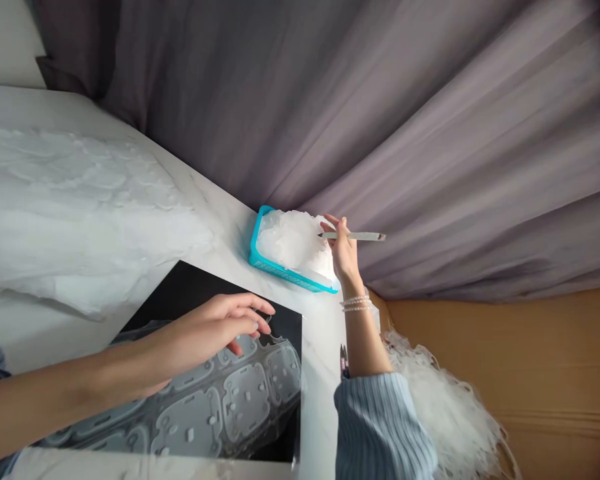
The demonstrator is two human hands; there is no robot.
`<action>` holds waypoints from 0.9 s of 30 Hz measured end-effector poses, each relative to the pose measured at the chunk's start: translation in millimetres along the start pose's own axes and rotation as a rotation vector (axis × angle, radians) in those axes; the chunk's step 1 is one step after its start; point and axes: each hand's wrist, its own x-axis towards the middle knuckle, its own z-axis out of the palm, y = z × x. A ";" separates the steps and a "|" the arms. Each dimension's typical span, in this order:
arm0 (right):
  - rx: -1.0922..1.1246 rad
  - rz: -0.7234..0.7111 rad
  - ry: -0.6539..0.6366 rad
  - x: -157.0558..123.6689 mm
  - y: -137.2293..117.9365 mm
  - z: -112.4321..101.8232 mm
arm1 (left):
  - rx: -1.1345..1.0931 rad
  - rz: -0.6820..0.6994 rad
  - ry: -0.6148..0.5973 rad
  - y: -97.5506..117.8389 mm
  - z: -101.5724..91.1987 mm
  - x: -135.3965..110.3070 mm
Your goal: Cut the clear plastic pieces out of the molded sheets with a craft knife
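Observation:
My right hand holds a slim pale pen-like tool with a dark tip; its exact kind is unclear. This hand is at the right side of a blue plastic basket, heaped with white translucent pieces. My left hand hovers, fingers loosely bent and apart, over a translucent moulded plastic sheet. Rounded panels and small raised tabs mark the sheet, which lies on a black mat. Near my left fingertips the sheet's edge is irregular and thin.
White translucent sheets are piled along the left of the marbled table. A grey curtain hangs behind it. At right, stringy white plastic scraps lie against brown cardboard. Dark slender items lie beside my right forearm.

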 end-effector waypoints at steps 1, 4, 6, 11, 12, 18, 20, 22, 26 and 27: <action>0.023 0.025 -0.014 4.1 -0.1 1.8 | 0.043 -0.003 0.004 4.0 0.6 -1.1; 0.216 0.120 0.032 3.6 -5.1 -10.5 | 0.388 0.160 0.003 5.2 5.5 -4.1; 0.380 0.172 0.120 -10.8 -15.9 -27.8 | 0.774 0.377 -0.050 -6.2 12.2 -6.5; 0.439 0.304 0.098 -102.7 -58.8 -58.1 | 1.302 0.742 -0.127 -50.7 33.2 -18.4; 0.420 0.361 0.050 -127.0 -65.2 -58.5 | 1.322 0.761 -0.115 -56.7 36.4 -20.1; 0.254 0.584 -0.172 -238.1 -64.9 -44.1 | 1.307 0.757 -0.134 -66.1 50.0 -16.8; 0.203 0.581 -0.210 -252.2 -60.1 -39.8 | 1.315 0.756 -0.154 -67.3 55.6 -15.6; 0.144 0.548 -0.240 -258.8 -57.6 -35.8 | 1.337 0.745 -0.176 -70.1 61.2 -16.5; 0.005 0.424 -0.292 -265.5 -56.7 -26.8 | 1.377 0.714 -0.204 -75.2 67.7 -21.1; -0.010 0.404 -0.292 -267.5 -56.4 -24.7 | 1.383 0.709 -0.208 -75.5 68.1 -21.9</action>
